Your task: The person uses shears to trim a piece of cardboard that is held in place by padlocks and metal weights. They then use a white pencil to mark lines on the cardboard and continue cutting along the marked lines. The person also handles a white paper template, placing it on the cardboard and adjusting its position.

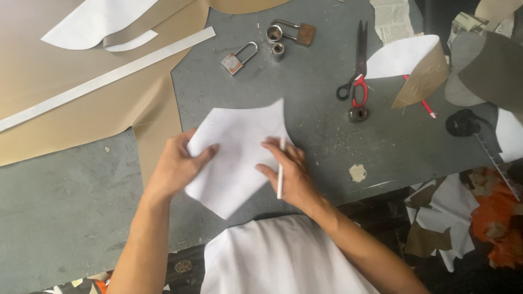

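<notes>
At the centre of the frame the left hand [177, 163] pinches the left edge of a white cut sheet [237, 155], thumb laid across the top of the sheet and fingers curled beneath its edge. The right hand [289, 171] rests flat on the sheet's right side, fingers pressing down, with a thin white pencil [280, 169] held upright between them so that it runs down over the hand. The sheet lies on a grey worktable [321, 136], its lower corner reaching toward the person's white shirt [278, 256] at the bottom of the frame. Left and upper left of the sheet a large tan sheet of material [65, 92] covers the table, with a long white strip [109, 76] lying slantwise on it and white curved pieces [95, 22] above that. Above the sheet, near the top centre, lie a small padlock [238, 59] and a larger rusty padlock [291, 31]. To the upper right lie black scissors with a red handle [357, 71], beside a curled white and tan piece [411, 65] and a red pencil [422, 100]. Scraps of paper [447, 218] lie on the floor at lower right.
</notes>
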